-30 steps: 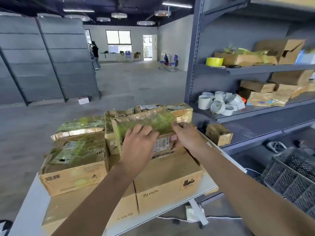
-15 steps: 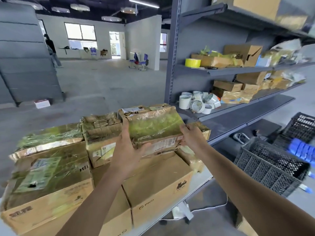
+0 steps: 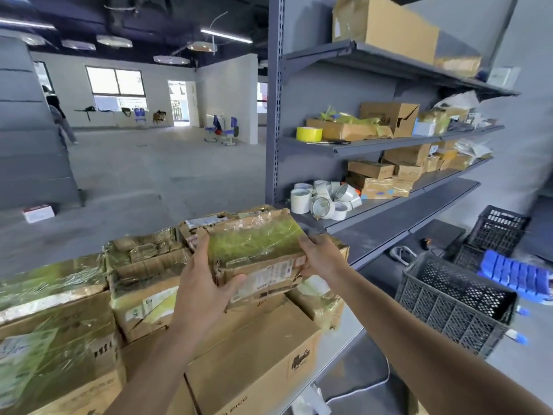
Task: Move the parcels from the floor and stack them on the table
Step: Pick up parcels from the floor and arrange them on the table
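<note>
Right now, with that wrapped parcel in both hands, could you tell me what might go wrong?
The parcel is glossy with wrap and gripped at its ends by the left hand and right hand; it might slip. The small parcel below sits at the table edge, so a nudge could knock it off.

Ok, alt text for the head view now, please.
Left hand and right hand grip a crumpled, tape-wrapped brown cardboard parcel over stacked cardboard boxes on a pale table. Grey metal shelving with white tape rolls stands at right.
</note>
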`<act>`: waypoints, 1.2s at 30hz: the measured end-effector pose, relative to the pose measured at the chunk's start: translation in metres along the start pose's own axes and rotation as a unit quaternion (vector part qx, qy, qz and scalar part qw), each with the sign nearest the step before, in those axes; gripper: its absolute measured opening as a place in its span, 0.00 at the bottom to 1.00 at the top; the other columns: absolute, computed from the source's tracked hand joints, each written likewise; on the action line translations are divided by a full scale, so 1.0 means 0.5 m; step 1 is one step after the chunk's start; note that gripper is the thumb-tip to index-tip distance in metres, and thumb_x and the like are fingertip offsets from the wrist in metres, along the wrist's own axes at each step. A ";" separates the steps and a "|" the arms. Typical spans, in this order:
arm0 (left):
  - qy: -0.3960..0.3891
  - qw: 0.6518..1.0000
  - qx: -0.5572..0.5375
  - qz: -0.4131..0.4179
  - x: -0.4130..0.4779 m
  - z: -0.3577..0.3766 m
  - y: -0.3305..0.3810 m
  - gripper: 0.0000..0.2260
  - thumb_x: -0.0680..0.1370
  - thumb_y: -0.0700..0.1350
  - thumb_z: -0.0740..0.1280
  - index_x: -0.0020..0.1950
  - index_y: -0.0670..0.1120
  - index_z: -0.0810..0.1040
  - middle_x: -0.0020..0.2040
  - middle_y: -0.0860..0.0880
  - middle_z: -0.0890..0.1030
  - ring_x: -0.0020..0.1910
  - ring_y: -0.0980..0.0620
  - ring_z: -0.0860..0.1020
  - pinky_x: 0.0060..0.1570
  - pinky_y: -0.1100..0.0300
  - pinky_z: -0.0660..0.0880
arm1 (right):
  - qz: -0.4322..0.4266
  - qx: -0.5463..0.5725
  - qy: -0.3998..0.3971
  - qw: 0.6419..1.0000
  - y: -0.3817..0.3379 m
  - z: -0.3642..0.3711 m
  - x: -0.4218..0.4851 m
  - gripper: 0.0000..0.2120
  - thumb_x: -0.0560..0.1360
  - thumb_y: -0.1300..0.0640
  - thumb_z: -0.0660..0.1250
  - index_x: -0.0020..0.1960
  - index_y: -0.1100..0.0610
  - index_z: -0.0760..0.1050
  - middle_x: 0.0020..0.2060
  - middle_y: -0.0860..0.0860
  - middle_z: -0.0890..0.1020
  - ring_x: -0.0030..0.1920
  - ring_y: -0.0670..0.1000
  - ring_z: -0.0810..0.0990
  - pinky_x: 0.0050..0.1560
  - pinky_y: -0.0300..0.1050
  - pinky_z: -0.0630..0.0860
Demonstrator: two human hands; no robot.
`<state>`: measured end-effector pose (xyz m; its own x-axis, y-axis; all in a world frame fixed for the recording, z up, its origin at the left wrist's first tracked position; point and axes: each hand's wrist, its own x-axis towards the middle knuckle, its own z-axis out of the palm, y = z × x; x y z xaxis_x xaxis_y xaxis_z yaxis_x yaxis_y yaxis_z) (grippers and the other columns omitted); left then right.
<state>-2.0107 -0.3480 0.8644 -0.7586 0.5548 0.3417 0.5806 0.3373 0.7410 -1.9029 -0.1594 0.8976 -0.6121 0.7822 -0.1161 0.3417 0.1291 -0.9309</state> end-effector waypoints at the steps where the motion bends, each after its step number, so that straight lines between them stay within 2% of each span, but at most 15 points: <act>1: 0.001 1.000 0.004 0.001 0.005 0.008 0.003 0.44 0.71 0.56 0.73 0.78 0.55 0.48 0.77 0.51 0.60 0.75 0.47 0.59 0.70 0.47 0.62 | 0.003 0.000 -0.002 1.000 0.004 -0.008 0.011 0.16 0.82 0.49 0.56 0.62 0.58 0.71 0.52 0.58 0.82 0.47 0.57 0.84 0.48 0.52 0.82; 4: 0.001 1.000 0.013 -0.003 0.022 0.035 0.022 0.44 0.71 0.57 0.72 0.78 0.56 0.47 0.77 0.51 0.60 0.74 0.47 0.60 0.69 0.47 0.63 | 0.012 0.001 -0.002 1.000 0.016 -0.034 0.044 0.13 0.82 0.49 0.56 0.58 0.58 0.71 0.52 0.59 0.82 0.45 0.57 0.84 0.36 0.42 0.81; 10: -0.001 0.999 0.044 -0.012 0.061 0.111 0.087 0.41 0.71 0.60 0.70 0.77 0.60 0.49 0.76 0.50 0.62 0.73 0.46 0.62 0.68 0.45 0.65 | 0.002 0.019 -0.029 0.999 0.052 -0.111 0.123 0.14 0.82 0.48 0.56 0.57 0.57 0.71 0.50 0.58 0.83 0.47 0.57 0.84 0.36 0.41 0.81; 14: -0.007 0.997 0.073 -0.029 0.089 0.183 0.125 0.33 0.71 0.63 0.67 0.73 0.63 0.60 0.74 0.49 0.64 0.71 0.44 0.65 0.67 0.43 0.67 | 0.008 0.047 -0.048 0.998 0.085 -0.175 0.194 0.16 0.81 0.44 0.57 0.59 0.56 0.70 0.48 0.54 0.82 0.49 0.55 0.83 0.49 0.54 0.82; 17: 0.003 0.997 0.046 -0.057 0.114 0.242 0.137 0.29 0.71 0.63 0.66 0.70 0.63 0.64 0.70 0.48 0.69 0.67 0.46 0.69 0.61 0.46 0.71 | -0.009 0.046 -0.056 0.997 0.128 -0.225 0.257 0.21 0.74 0.31 0.57 0.52 0.47 0.74 0.53 0.52 0.82 0.56 0.53 0.80 0.60 0.56 0.77; 20: 0.029 0.993 0.002 -0.117 0.132 0.299 0.144 0.26 0.74 0.59 0.68 0.70 0.58 0.66 0.67 0.49 0.70 0.61 0.50 0.71 0.55 0.54 0.69 | -0.012 0.045 -0.087 0.995 0.169 -0.263 0.307 0.17 0.74 0.31 0.59 0.45 0.43 0.74 0.55 0.49 0.81 0.58 0.52 0.78 0.64 0.55 0.74; 22: 0.038 0.987 -0.023 -0.153 0.140 0.332 0.148 0.23 0.76 0.56 0.67 0.69 0.56 0.67 0.61 0.52 0.72 0.54 0.54 0.71 0.47 0.61 0.68 | -0.015 0.048 -0.119 0.992 0.188 -0.280 0.333 0.19 0.71 0.30 0.63 0.48 0.43 0.76 0.53 0.47 0.82 0.58 0.50 0.79 0.66 0.55 0.72; 24: 0.044 0.981 -0.049 -0.181 0.145 0.358 0.150 0.18 0.77 0.55 0.66 0.65 0.55 0.68 0.51 0.58 0.75 0.49 0.54 0.74 0.39 0.66 0.67 | -0.026 0.033 -0.166 0.985 0.205 -0.289 0.362 0.29 0.66 0.26 0.65 0.60 0.42 0.75 0.56 0.45 0.80 0.58 0.48 0.78 0.67 0.55 0.71; 25: 0.049 0.978 -0.062 -0.195 0.148 0.368 0.147 0.15 0.78 0.56 0.64 0.62 0.56 0.68 0.47 0.60 0.76 0.47 0.53 0.76 0.38 0.66 0.68 | -0.039 0.017 -0.196 0.980 0.213 -0.290 0.373 0.31 0.67 0.27 0.66 0.65 0.41 0.72 0.57 0.43 0.79 0.58 0.47 0.77 0.67 0.53 0.70; 27: 0.058 0.968 -0.084 -0.230 0.158 0.385 0.143 0.14 0.78 0.59 0.61 0.60 0.56 0.67 0.42 0.59 0.76 0.42 0.55 0.76 0.41 0.58 0.73 | -0.066 -0.015 -0.235 0.970 0.217 -0.291 0.394 0.16 0.75 0.39 0.65 0.62 0.36 0.70 0.57 0.38 0.78 0.57 0.39 0.76 0.65 0.44 0.69; 28: 0.060 0.963 -0.092 -0.245 0.163 0.390 0.140 0.15 0.78 0.61 0.59 0.61 0.56 0.67 0.42 0.59 0.76 0.41 0.57 0.76 0.45 0.54 0.75 | -0.069 -0.017 -0.236 0.969 0.218 -0.291 0.409 0.12 0.77 0.43 0.66 0.59 0.34 0.70 0.57 0.38 0.78 0.56 0.38 0.76 0.63 0.43 0.70; 30: 0.052 0.954 -0.102 -0.275 0.179 0.397 0.133 0.23 0.78 0.64 0.56 0.68 0.54 0.64 0.52 0.55 0.78 0.48 0.52 0.78 0.53 0.48 0.77 | -0.048 -0.028 -0.229 0.972 0.212 -0.285 0.436 0.12 0.77 0.43 0.65 0.60 0.36 0.70 0.58 0.42 0.79 0.57 0.44 0.78 0.59 0.50 0.77; 33: 0.004 0.954 -0.075 -0.291 0.202 0.407 0.124 0.31 0.78 0.66 0.51 0.77 0.53 0.52 0.69 0.46 0.72 0.59 0.45 0.74 0.56 0.54 0.70 | 0.023 -0.108 -0.208 0.972 0.185 -0.268 0.463 0.25 0.77 0.35 0.58 0.71 0.44 0.65 0.68 0.48 0.69 0.62 0.55 0.72 0.44 0.55 0.83; 35: -0.028 0.952 -0.070 -0.295 0.217 0.407 0.121 0.32 0.77 0.68 0.49 0.78 0.54 0.52 0.72 0.46 0.68 0.65 0.44 0.71 0.59 0.53 0.66 | 0.045 -0.157 -0.193 0.968 0.162 -0.259 0.478 0.33 0.76 0.30 0.51 0.75 0.47 0.61 0.73 0.50 0.64 0.68 0.59 0.68 0.50 0.59 0.81; 36: -0.045 0.950 -0.076 -0.299 0.227 0.404 0.116 0.33 0.76 0.69 0.48 0.78 0.55 0.53 0.73 0.48 0.67 0.68 0.44 0.68 0.63 0.51 0.64 | 0.049 -0.166 -0.189 0.967 0.149 -0.256 0.482 0.34 0.76 0.29 0.49 0.75 0.47 0.61 0.72 0.50 0.64 0.69 0.60 0.68 0.51 0.60 0.80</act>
<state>-2.0032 -0.1119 0.8293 -0.9069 0.3638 -0.2127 -0.0010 0.5029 0.8643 -1.9338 0.1166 0.8444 -0.7609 0.5299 -0.3744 0.5826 0.3039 -0.7538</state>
